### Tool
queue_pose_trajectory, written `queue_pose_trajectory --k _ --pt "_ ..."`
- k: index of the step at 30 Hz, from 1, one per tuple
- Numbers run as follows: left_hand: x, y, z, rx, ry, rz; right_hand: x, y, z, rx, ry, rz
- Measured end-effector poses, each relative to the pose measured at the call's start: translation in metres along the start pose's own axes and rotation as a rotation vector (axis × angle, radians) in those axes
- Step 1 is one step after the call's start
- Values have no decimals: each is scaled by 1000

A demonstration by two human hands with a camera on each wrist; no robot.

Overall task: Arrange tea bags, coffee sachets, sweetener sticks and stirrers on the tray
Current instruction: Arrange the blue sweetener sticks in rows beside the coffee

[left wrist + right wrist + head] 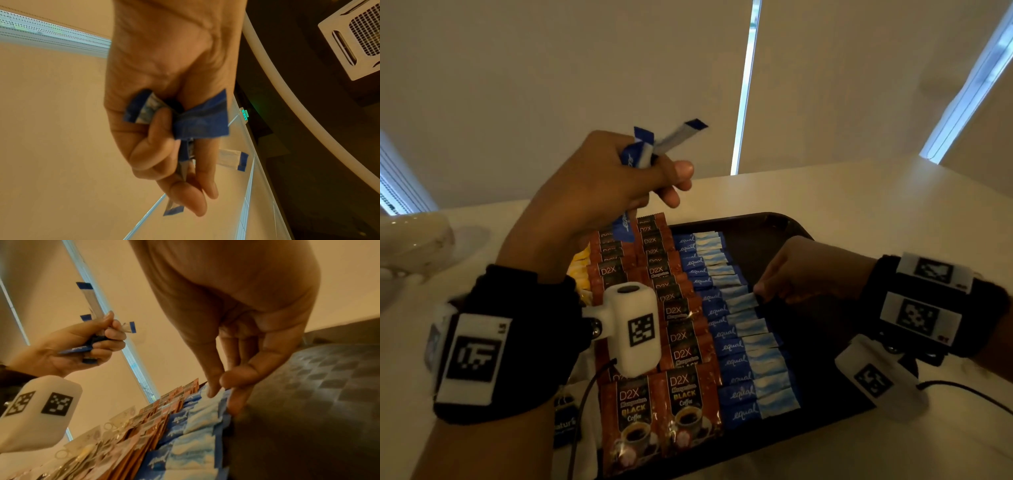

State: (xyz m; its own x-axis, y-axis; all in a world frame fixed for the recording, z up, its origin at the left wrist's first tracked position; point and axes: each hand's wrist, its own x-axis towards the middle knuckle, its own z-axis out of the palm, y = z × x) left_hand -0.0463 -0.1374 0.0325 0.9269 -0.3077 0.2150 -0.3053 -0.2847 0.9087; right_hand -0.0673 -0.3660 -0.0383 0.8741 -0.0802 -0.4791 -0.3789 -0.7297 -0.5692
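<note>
Sticks (650, 147) gripped in left hand (599, 185) | right hand (801, 274) pinching tray row stick (739, 303)

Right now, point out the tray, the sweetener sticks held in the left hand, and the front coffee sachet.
tray (774, 224): head view, bare far rim.
sweetener sticks (643, 150): head view, blue-and-white middle.
coffee sachet (685, 404): head view, printed face.

Head camera: above and behind both hands, looking forward and down over the tray (774, 222), far wall filling the upper half. Left wrist camera: close under the raised left hand (172, 100), apparently aimed up toward the ceiling; blurred. Right wrist camera: low beside the right hand (236, 331), skimming across the tray (308, 402). Head and right wrist views share the sweetener sticks (743, 346) (193, 431) and the left hand (599, 185) (76, 347).
</note>
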Motion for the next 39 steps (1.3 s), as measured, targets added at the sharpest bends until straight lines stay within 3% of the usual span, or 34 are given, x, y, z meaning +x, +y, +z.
queue_pose_trajectory --k 3,5,8,13,17,20,25,33,39 --pt "0 0 2 -6 -44 -51 -6 -4 -10 -105 38 -62" --pt "-1 0 4 -59 -87 -82 -14 -11 -21 -141 121 -203" --pt "-2 2 4 -172 -135 -125 -38 -31 -34 61 217 -418" --pt "-6 9 3 -249 -251 -121 -74 -60 -33 390 155 -606" --pt "-9 11 11 -393 -346 -129 -77 -67 -16 520 77 -637" --pt "-9 12 13 -426 -354 -125 -72 -64 -15 646 153 -649" --pt "-4 8 10 -430 -286 -132 -65 -56 -26 725 216 -609" --pt "-1 7 24 -367 -296 -186 -53 -54 -22 625 117 -564" --pt "-2 6 32 -174 -150 -87 -45 -52 -16 674 170 -619"
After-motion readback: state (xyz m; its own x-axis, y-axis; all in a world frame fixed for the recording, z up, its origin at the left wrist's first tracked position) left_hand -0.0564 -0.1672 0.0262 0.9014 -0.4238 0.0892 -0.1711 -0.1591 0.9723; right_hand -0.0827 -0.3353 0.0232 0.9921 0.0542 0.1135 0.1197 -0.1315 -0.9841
